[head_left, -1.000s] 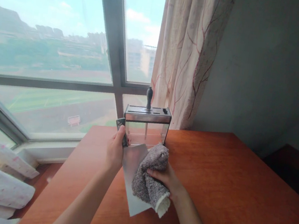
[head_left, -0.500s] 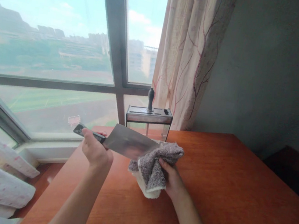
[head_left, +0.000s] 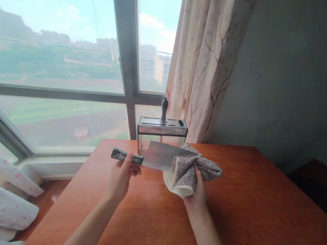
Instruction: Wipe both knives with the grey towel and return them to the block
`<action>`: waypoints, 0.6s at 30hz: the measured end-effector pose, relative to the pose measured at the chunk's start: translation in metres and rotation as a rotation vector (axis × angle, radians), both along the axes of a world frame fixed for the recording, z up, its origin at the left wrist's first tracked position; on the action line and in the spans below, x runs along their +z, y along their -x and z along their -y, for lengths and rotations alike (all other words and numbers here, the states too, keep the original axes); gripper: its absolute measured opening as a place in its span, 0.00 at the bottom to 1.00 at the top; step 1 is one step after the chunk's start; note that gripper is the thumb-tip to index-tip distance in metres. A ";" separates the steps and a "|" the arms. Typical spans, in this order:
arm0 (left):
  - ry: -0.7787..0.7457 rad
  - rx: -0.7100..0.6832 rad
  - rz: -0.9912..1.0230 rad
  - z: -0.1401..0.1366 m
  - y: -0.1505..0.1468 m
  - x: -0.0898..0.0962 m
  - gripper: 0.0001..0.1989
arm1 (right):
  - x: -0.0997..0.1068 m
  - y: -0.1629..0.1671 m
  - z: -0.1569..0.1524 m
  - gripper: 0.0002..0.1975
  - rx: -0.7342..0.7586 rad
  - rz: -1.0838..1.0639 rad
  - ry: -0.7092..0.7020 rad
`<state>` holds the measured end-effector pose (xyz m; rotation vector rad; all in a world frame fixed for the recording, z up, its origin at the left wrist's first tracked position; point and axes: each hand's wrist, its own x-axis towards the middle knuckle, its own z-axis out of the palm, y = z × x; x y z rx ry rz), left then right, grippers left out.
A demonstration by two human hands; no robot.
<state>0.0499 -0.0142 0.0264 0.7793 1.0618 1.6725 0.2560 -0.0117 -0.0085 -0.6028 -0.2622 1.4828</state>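
Note:
My left hand (head_left: 122,177) grips the dark handle of a cleaver (head_left: 161,155), whose broad steel blade points right above the table. Folded around the blade's far end is a fluffy grey cloth (head_left: 188,174) with a white underside. My right hand (head_left: 198,192) is closed on that cloth, thumb on top and the other fingers mostly hidden. The blade's tip is covered by the cloth.
Behind the cleaver, a knife block (head_left: 163,127) with a slotted metal top and one dark handle sticking up stands on the brown wooden table (head_left: 244,215). A window (head_left: 60,120) and curtains (head_left: 202,63) lie beyond.
Both hands have shifted right with the cleaver and cloth. The blade has turned closer to level, and the cloth has risen a little.

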 end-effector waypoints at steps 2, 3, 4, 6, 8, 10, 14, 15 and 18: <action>0.023 -0.063 0.008 0.002 -0.002 -0.002 0.19 | 0.003 -0.003 0.000 0.18 0.028 -0.059 0.023; 0.030 -0.077 0.036 0.003 -0.004 -0.003 0.19 | 0.004 -0.003 0.000 0.18 0.036 -0.077 0.033; 0.034 -0.076 0.073 0.004 -0.007 -0.004 0.19 | 0.006 -0.004 0.001 0.18 0.043 -0.087 0.035; 0.040 -0.046 0.145 0.004 -0.011 -0.006 0.19 | 0.007 -0.003 0.002 0.18 0.057 -0.082 0.010; 0.045 -0.005 0.199 0.004 -0.015 -0.007 0.19 | 0.008 -0.003 0.003 0.19 0.066 -0.046 -0.029; 0.059 0.028 0.245 0.003 -0.017 -0.007 0.17 | 0.008 -0.004 0.004 0.20 0.055 -0.029 -0.028; 0.086 0.058 0.338 0.002 -0.017 -0.007 0.14 | 0.008 -0.007 0.005 0.20 -0.002 -0.058 0.013; 0.083 0.051 0.351 0.002 -0.018 -0.007 0.13 | 0.007 -0.007 0.005 0.20 -0.002 -0.050 0.004; 0.072 -0.026 0.337 0.005 -0.022 -0.011 0.13 | 0.005 -0.005 0.006 0.20 0.015 -0.034 -0.029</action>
